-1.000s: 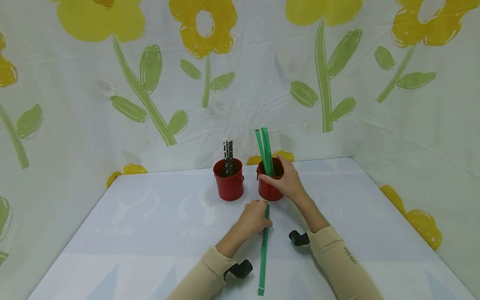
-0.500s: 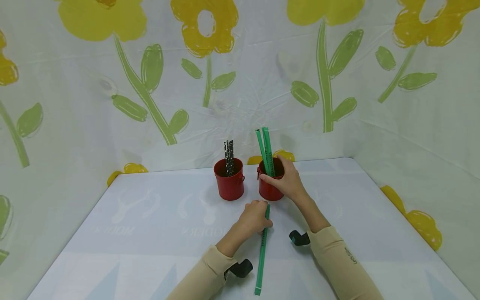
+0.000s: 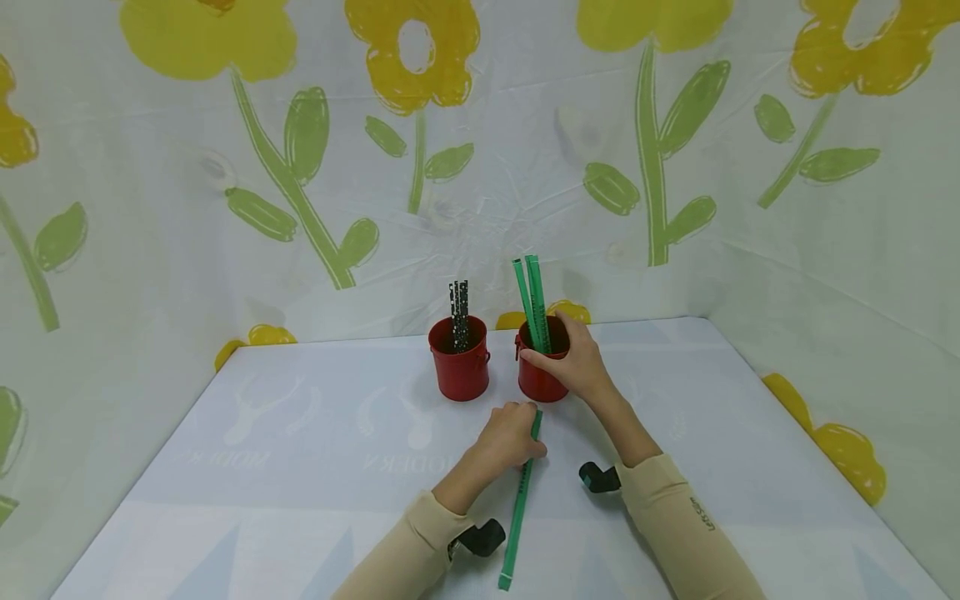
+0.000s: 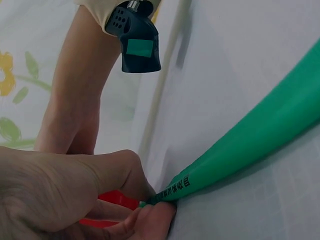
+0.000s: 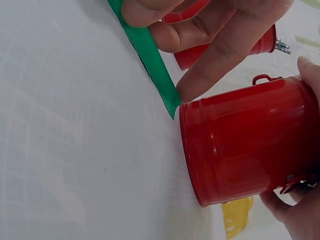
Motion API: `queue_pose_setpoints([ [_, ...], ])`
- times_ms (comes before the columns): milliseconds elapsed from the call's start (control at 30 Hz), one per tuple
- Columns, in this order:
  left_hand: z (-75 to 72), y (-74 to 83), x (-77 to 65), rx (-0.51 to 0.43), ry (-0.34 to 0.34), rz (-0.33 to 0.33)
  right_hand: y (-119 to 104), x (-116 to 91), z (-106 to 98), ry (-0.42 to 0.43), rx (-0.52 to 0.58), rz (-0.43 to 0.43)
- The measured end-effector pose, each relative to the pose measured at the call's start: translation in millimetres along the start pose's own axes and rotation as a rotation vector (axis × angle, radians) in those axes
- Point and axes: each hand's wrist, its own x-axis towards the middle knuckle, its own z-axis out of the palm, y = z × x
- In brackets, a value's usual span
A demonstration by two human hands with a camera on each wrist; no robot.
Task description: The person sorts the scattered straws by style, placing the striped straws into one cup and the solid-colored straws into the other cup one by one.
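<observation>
My left hand (image 3: pixel 508 435) pinches a long, narrow green packet (image 3: pixel 516 525) near its far end, thumb against fingers. Black characters are printed on the packet (image 4: pixel 250 145); it looks like wrapped chopsticks and lies slanting low along the tabletop. Its far tip (image 5: pixel 167 97) ends right by the base of the right red bucket (image 5: pixel 245 145). My right hand (image 3: pixel 577 360) grips this bucket by the upper rim, thumb in front and fingers at the back right. Several similar green packets (image 3: pixel 536 304) lean upright inside it, their lower ends hidden.
A second red bucket (image 3: pixel 461 379) stands just to the left, holding several black sticks with white specks (image 3: pixel 460 312). Flower-printed cloth (image 3: pixel 510 167) hangs behind the pale table (image 3: pixel 300 458). A black wrist camera (image 3: pixel 483 537) sits beside the left sleeve, another (image 3: pixel 597 477) beside the right.
The near end of the green packet has swung to the left, pivoting about my left fingers. Both hands and the buckets have stayed nearly in place.
</observation>
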Motion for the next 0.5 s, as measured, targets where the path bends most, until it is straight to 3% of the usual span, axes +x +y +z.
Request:
queue_pose_setpoints([
  [333, -0.3, -0.4, 0.3, 0.044, 0.000, 0.004, 0.1, -0.2, -0.2, -0.001, 0.001, 0.006],
  [500, -1.9, -0.8, 0.1, 0.085, 0.018, 0.039, 0.2, -0.6, -0.3, -0.004, 0.003, 0.012],
])
